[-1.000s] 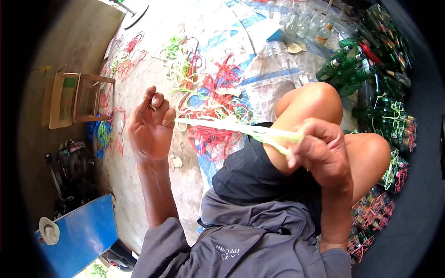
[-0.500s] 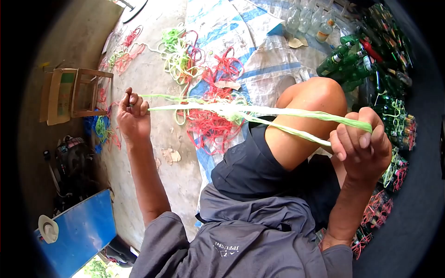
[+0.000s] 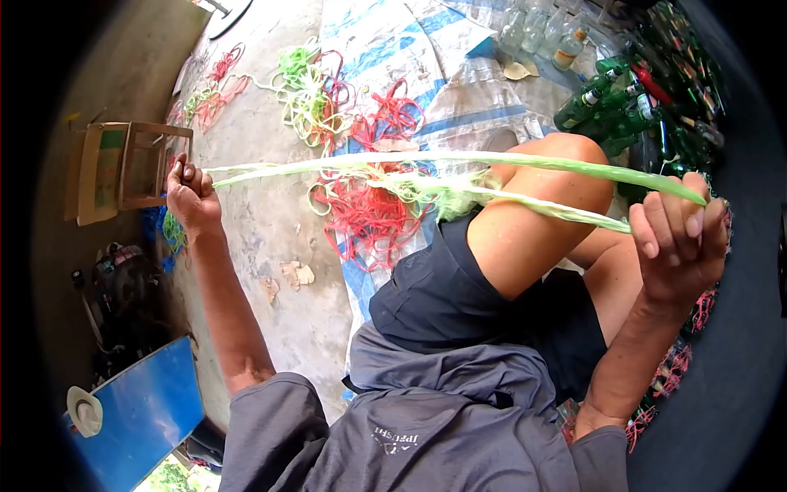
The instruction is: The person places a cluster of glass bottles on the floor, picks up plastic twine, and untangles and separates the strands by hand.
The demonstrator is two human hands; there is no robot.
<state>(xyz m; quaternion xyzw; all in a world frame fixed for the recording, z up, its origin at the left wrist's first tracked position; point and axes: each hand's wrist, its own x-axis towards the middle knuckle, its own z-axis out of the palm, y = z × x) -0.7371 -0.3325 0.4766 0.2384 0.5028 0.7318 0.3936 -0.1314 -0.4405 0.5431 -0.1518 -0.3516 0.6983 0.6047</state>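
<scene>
A pale green plastic cord (image 3: 459, 157) stretches in two strands across my view, above my bent knee. Its lower strand carries a frayed, tangled clump near the middle. At the left, my left hand (image 3: 193, 195) is closed around one end of the cord. My right hand (image 3: 679, 238), raised at the right, has its fingers curled through the other end, where the cord loops. Beneath the cord lies a heap of tangled red cord (image 3: 373, 217), with a looser pile of light green cord (image 3: 307, 102) beyond it.
A blue-and-white striped tarp (image 3: 385, 49) covers part of the concrete floor. Green bottles (image 3: 611, 115) and clear bottles (image 3: 533, 34) stand or lie at the upper right. On the left are a wooden stool (image 3: 154, 164), a blue table (image 3: 143, 410) and a hat (image 3: 84, 411).
Both hands have moved farther apart, the left outward to the left and the right outward to the right. The cord spans wider, with its two strands more separated and the frayed clump farther right.
</scene>
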